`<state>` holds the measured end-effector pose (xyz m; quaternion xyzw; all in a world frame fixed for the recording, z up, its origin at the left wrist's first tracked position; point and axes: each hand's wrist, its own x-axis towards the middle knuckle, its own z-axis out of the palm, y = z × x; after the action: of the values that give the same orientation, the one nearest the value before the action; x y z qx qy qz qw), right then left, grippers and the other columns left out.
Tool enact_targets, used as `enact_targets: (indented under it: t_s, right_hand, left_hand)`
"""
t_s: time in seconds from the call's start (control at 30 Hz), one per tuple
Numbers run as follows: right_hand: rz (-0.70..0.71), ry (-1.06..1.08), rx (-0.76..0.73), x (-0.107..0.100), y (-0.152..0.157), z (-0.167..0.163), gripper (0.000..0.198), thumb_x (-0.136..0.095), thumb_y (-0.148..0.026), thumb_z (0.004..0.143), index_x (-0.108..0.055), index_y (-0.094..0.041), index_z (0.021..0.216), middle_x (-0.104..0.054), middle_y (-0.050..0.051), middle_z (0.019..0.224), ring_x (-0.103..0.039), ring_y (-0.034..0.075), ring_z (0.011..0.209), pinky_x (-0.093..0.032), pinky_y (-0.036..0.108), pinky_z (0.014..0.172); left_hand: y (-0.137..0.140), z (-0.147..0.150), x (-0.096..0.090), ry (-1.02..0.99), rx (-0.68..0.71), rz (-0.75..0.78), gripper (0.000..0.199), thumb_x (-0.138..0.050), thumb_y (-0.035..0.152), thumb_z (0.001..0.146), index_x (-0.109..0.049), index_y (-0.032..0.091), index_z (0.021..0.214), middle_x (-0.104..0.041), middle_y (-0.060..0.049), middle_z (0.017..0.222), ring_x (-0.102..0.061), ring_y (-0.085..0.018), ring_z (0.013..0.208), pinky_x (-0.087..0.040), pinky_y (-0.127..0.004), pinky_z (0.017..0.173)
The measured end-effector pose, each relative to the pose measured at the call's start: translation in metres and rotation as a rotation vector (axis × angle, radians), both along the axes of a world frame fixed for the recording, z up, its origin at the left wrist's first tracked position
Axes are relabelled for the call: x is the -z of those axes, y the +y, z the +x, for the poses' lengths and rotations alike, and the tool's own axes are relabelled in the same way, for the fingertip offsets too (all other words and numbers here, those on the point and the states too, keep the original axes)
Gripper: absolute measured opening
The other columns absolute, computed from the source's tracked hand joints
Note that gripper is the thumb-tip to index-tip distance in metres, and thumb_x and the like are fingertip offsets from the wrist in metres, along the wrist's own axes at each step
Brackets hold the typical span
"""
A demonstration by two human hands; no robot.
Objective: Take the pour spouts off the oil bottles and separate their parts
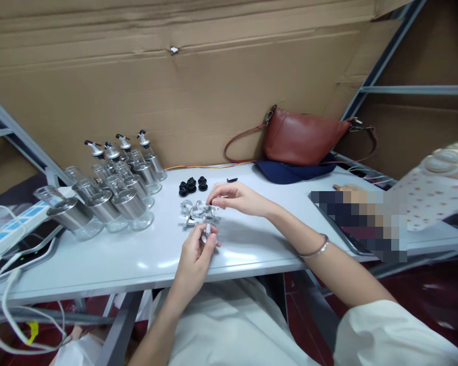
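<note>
My left hand (197, 254) is closed around a silver metal pourer top (208, 231), its shiny end showing between thumb and fingers. Just above it, my right hand (237, 198) is over a small pile of silver pourer parts (191, 219), thumb and fingertips pinched together. What those fingertips grip is too small to make out. Behind the pile sit several black ribbed stoppers (191, 184). A small black lever (232, 180) lies beyond my right hand.
Several glass bottles with steel sleeves (128, 202) crowd the left, some topped with pourers. A power strip (11, 231) and cables are at the far left. A brown bag (303, 136) rests on dark blue cloth (280, 173) at the back. A cardboard wall (198, 101) rises behind.
</note>
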<state>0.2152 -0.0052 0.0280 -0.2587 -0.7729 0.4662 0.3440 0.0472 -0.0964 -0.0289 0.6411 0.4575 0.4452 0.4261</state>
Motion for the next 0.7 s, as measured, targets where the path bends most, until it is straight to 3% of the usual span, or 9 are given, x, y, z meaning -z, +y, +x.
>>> enact_targets:
  t_s: [0.13,0.3,0.37,0.5,0.6,0.7]
  right_hand:
    - [-0.035,0.022,0.069,-0.001,0.005,0.005,0.022,-0.063,-0.035,0.076,-0.062,-0.015,0.084,-0.059,0.000,0.071,-0.050,0.010,0.063,-0.041,0.023,0.059]
    - [0.021,-0.034,0.192,-0.003,0.015,0.021,0.016,-0.058,-0.031,0.076,-0.051,-0.017,0.082,-0.055,-0.004,0.060,-0.049,0.009,0.053,-0.038,0.022,0.054]
    - [0.080,-0.161,0.290,-0.004,0.020,0.033,0.013,-0.056,-0.028,0.076,-0.048,-0.018,0.079,-0.056,-0.004,0.059,-0.050,0.009,0.053,-0.039,0.022,0.055]
    - [0.194,-0.621,0.504,-0.001,0.034,0.061,0.003,-0.056,-0.019,0.074,-0.054,-0.018,0.072,-0.060,-0.001,0.063,-0.055,0.011,0.058,-0.040,0.021,0.058]
    - [0.098,-0.833,0.472,0.005,0.044,0.074,0.006,-0.058,-0.012,0.069,-0.059,-0.018,0.069,-0.063,-0.001,0.061,-0.058,0.013,0.059,-0.041,0.021,0.057]
    - [0.003,-0.887,0.427,0.012,0.048,0.075,0.013,-0.056,-0.007,0.067,-0.062,-0.018,0.069,-0.064,-0.002,0.057,-0.061,0.014,0.059,-0.044,0.021,0.058]
  left_hand:
    - [0.002,-0.001,0.006,-0.080,0.024,0.052,0.020,-0.052,0.032,0.085,-0.051,0.018,0.101,-0.050,-0.006,0.103,-0.057,-0.015,0.089,-0.045,-0.024,0.077]
    - [0.002,0.000,0.008,-0.136,0.053,0.010,0.025,-0.055,0.028,0.083,-0.050,0.019,0.106,-0.047,-0.006,0.106,-0.058,-0.018,0.099,-0.048,-0.025,0.080]
    - [0.002,0.001,0.007,-0.138,0.051,0.001,0.024,-0.055,0.028,0.083,-0.051,0.019,0.106,-0.048,-0.006,0.107,-0.058,-0.018,0.100,-0.049,-0.025,0.081]
    - [0.001,0.001,0.005,-0.127,0.050,0.014,0.024,-0.056,0.027,0.082,-0.053,0.019,0.104,-0.048,-0.007,0.109,-0.059,-0.017,0.098,-0.049,-0.026,0.083]
    - [0.001,0.000,0.006,-0.105,0.056,0.023,0.023,-0.056,0.027,0.083,-0.054,0.019,0.104,-0.049,-0.008,0.111,-0.059,-0.018,0.100,-0.050,-0.027,0.084]
    - [0.001,-0.002,0.008,-0.075,0.063,0.031,0.023,-0.055,0.028,0.084,-0.054,0.019,0.105,-0.049,-0.009,0.114,-0.057,-0.019,0.104,-0.049,-0.027,0.085]
